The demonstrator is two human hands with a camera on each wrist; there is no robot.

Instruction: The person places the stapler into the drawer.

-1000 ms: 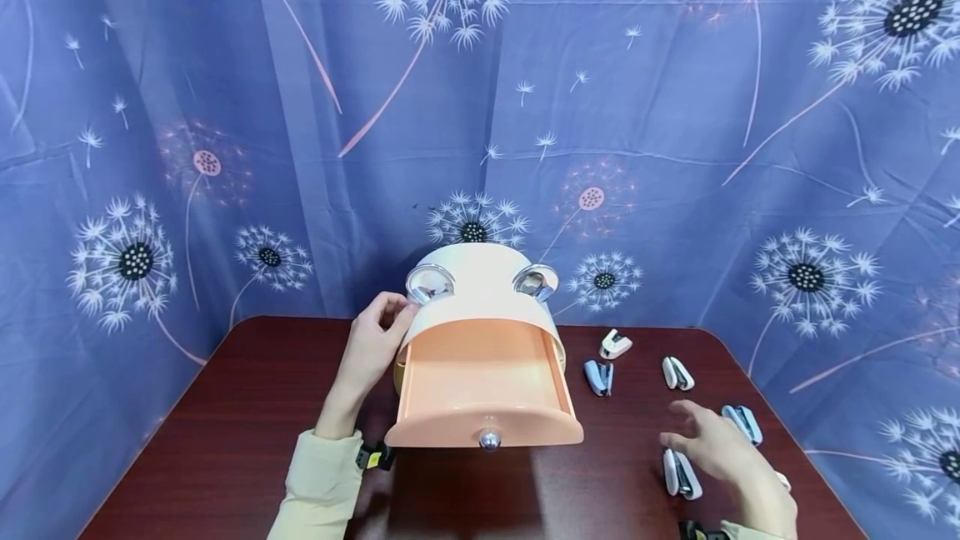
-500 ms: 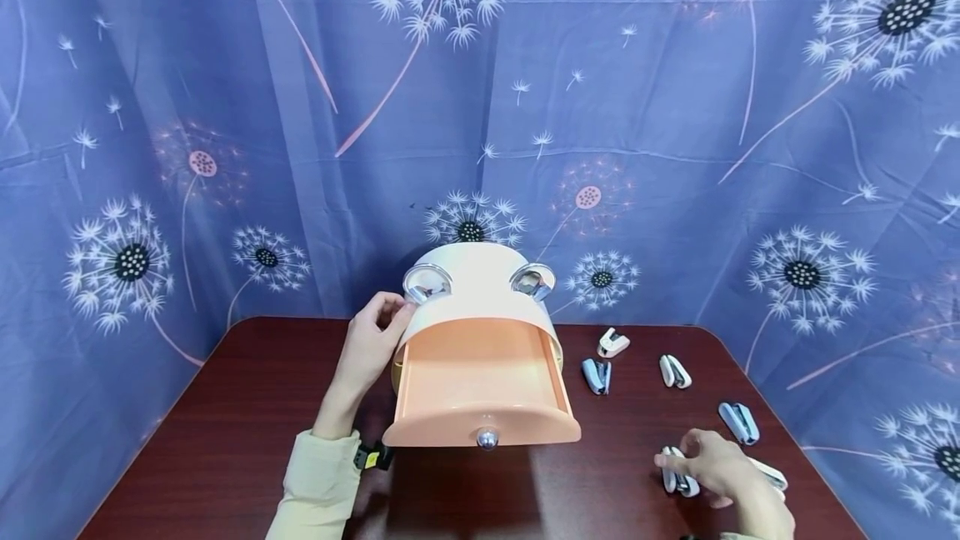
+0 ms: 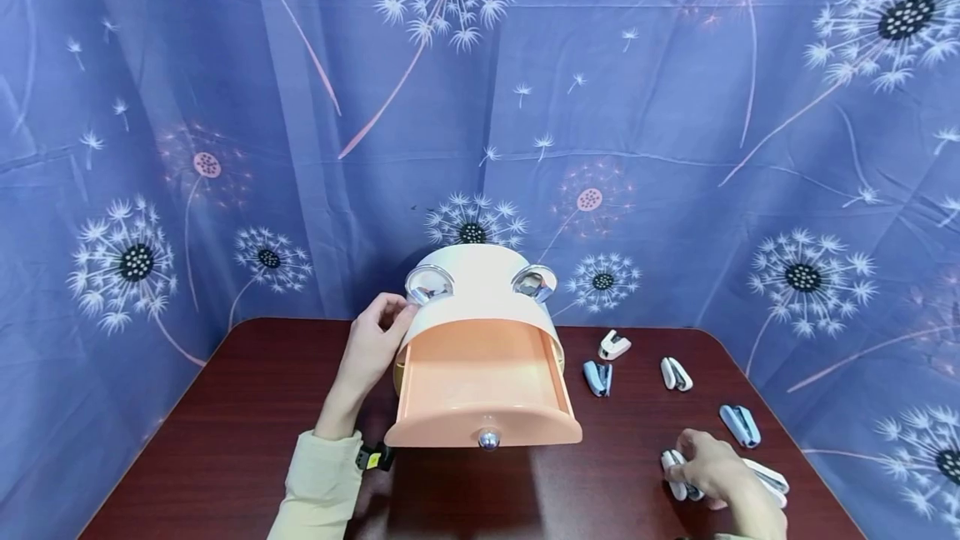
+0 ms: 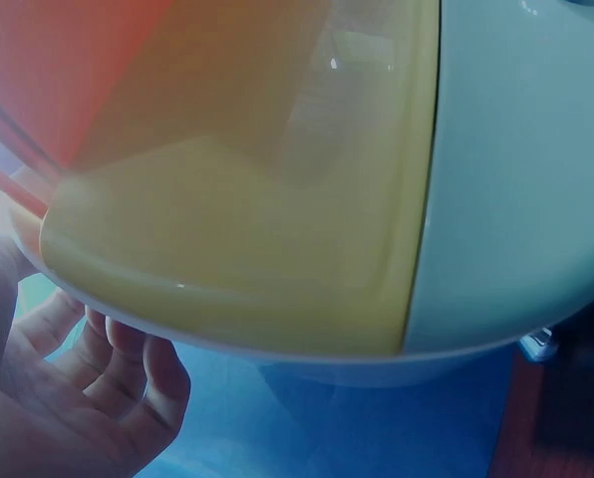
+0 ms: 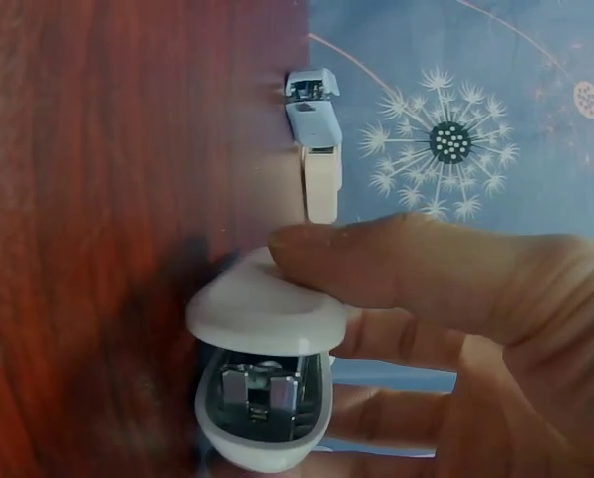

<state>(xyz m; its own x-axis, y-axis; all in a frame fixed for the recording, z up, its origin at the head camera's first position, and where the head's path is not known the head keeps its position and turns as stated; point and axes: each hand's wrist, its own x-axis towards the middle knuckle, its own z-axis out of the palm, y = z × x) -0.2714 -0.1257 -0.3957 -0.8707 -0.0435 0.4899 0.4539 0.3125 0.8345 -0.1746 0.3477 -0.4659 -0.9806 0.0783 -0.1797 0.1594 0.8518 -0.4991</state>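
Observation:
My right hand is at a small white stapler on the right part of the table. In the right wrist view, the thumb lies on the top of this stapler and the fingers are on its far side; its metal insides show. My left hand touches the left side of a white storage box with two round mirrored eyes. Its peach drawer is pulled out, and no object shows inside. In the left wrist view, loosely bent fingers rest against the box's outer wall.
Several other small staplers lie to the right of the box: a blue stapler, a white stapler, another white one, a blue one and a white one by my right hand. A blue patterned curtain surrounds the brown table.
My right hand has come down onto the white stapler, its thumb and fingers closing in on it. My left hand, the box and the drawer stay as they were.

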